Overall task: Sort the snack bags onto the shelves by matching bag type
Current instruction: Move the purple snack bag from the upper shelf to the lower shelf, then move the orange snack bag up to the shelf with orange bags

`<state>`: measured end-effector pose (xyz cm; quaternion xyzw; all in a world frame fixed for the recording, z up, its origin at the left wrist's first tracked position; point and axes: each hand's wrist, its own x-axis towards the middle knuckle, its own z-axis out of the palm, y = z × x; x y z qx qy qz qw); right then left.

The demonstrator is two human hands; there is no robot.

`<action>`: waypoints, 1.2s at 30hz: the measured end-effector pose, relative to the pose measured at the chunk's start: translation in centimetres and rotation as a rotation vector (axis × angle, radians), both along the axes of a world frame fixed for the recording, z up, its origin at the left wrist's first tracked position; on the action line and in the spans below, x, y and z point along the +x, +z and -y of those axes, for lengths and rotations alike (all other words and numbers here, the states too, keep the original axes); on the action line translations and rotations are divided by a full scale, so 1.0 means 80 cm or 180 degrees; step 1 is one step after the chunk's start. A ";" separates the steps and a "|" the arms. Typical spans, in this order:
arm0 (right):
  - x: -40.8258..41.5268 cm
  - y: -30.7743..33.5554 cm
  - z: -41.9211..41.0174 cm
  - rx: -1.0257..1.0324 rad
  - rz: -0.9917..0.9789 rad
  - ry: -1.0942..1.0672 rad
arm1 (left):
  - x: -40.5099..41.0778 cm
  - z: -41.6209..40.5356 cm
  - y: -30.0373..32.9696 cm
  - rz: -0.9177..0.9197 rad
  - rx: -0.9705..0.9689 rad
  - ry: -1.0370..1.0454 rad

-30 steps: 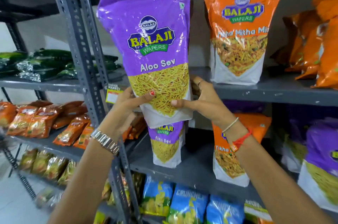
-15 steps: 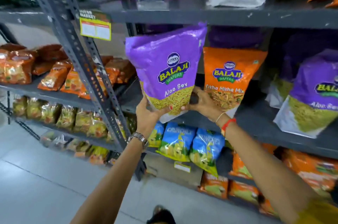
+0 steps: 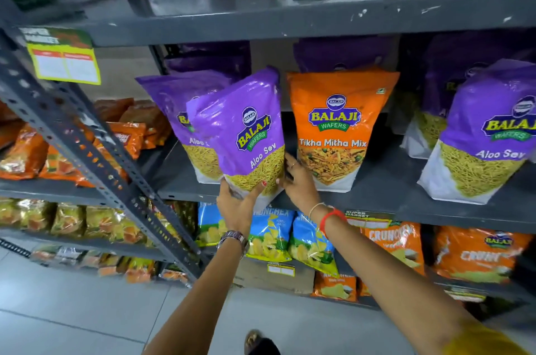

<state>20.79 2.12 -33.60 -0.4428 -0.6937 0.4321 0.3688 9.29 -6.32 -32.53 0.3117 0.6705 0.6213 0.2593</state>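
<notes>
I hold a purple Aloo Sev bag [image 3: 246, 134] tilted to the left at the front of the middle shelf [image 3: 385, 204]. My left hand [image 3: 237, 204] grips its bottom from below. My right hand [image 3: 295, 183] presses against its lower right side. Right behind it stands another purple Aloo Sev bag [image 3: 177, 111]. An orange Tikha Mitha Mix bag [image 3: 336, 128] stands upright just right of my right hand. More purple Aloo Sev bags [image 3: 487, 134] lean at the far right of the same shelf.
A slanted grey steel upright [image 3: 87, 151] with a price tag [image 3: 65, 60] crosses the left. The top shelf [image 3: 261, 24] carries white-bottomed bags. Blue and orange crisp bags [image 3: 269, 235] fill the shelf below. Orange packets [image 3: 29, 151] lie on the left rack. Grey tiled floor lies beneath.
The purple bag came down from the top shelf level to the middle shelf and now tilts left in front of another purple bag. Both hands stayed on its bottom.
</notes>
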 end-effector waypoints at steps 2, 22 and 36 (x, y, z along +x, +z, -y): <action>-0.002 -0.010 -0.003 0.0152 0.0027 -0.0281 | 0.004 -0.011 -0.003 -0.0099 -0.0107 -0.0009; 0.145 -0.012 -0.012 -0.0096 -0.0570 -0.1314 | 0.133 -0.059 -0.012 0.0020 0.0320 -0.1211; 0.163 -0.005 0.023 0.0020 -0.0322 -0.1343 | 0.134 -0.071 0.005 -0.0137 -0.0072 -0.1302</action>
